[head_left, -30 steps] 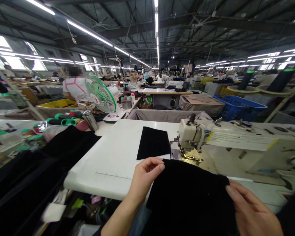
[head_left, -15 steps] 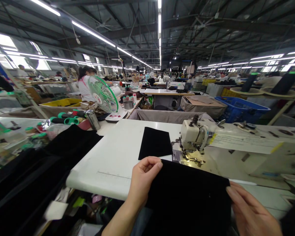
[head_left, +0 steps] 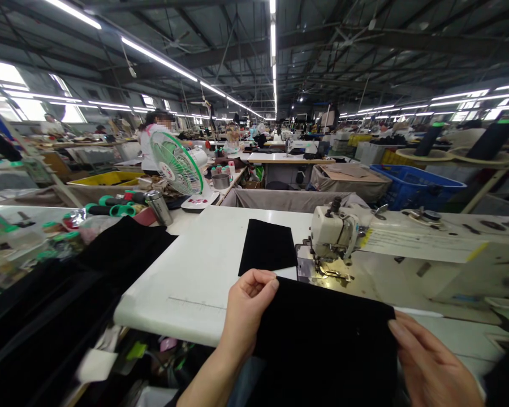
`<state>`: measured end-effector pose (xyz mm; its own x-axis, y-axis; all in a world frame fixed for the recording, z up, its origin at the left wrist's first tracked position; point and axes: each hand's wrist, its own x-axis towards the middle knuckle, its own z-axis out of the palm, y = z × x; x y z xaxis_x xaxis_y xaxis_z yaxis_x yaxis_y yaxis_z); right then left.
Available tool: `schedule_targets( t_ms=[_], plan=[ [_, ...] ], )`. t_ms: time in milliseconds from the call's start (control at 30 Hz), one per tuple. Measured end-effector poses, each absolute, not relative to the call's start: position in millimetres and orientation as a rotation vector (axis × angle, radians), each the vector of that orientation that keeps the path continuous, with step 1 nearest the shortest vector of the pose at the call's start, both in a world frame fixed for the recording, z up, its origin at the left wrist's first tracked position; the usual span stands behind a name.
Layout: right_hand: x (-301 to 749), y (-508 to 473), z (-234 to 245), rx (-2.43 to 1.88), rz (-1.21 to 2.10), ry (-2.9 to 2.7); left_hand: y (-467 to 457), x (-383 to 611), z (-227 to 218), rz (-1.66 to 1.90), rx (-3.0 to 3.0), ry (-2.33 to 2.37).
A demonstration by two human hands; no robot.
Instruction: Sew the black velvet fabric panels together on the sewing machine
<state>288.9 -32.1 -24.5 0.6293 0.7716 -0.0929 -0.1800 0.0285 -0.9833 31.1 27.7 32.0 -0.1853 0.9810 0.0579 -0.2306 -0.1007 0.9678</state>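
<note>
A piece of black fabric point(head_left: 331, 345) is stretched between my two hands in front of the table edge. My left hand point(head_left: 250, 305) pinches its upper left corner between thumb and fingers. At the upper right corner, my right hand point(head_left: 432, 356) grips it the same way. The cloth's lower part runs out of the picture. Just beyond it stands a sewing machine point(head_left: 333, 232), its needle area over a shiny metal plate point(head_left: 365, 282). A second, smaller black fabric piece point(head_left: 268, 247) lies flat on the white table point(head_left: 182, 265), left of the machine head.
More black cloth point(head_left: 68, 288) is draped at the left, near a metal flask point(head_left: 159, 207) and thread spools point(head_left: 110, 209). A green-rimmed fan point(head_left: 176, 164) stands behind them, with a person point(head_left: 148, 144) beyond. At the back right sits a blue crate point(head_left: 418, 183).
Both hands and the held fabric have barely moved. The person behind the fan has shifted slightly to the right.
</note>
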Motion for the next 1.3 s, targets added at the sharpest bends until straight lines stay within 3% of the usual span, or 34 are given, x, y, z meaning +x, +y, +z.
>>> schedule_targets(
  t_ms=[600,1133,1300],
  plan=[
    [273,-19,-5,-1.047,0.894,-0.586,44,25,42,1.467,0.816,1.175],
    [269,-19,4,-1.051,0.943,-0.57,44,25,39,1.43,0.764,1.238],
    [272,-13,1,-1.073,0.96,-0.697,45,16,37,1.488,0.982,1.265]
  ],
)
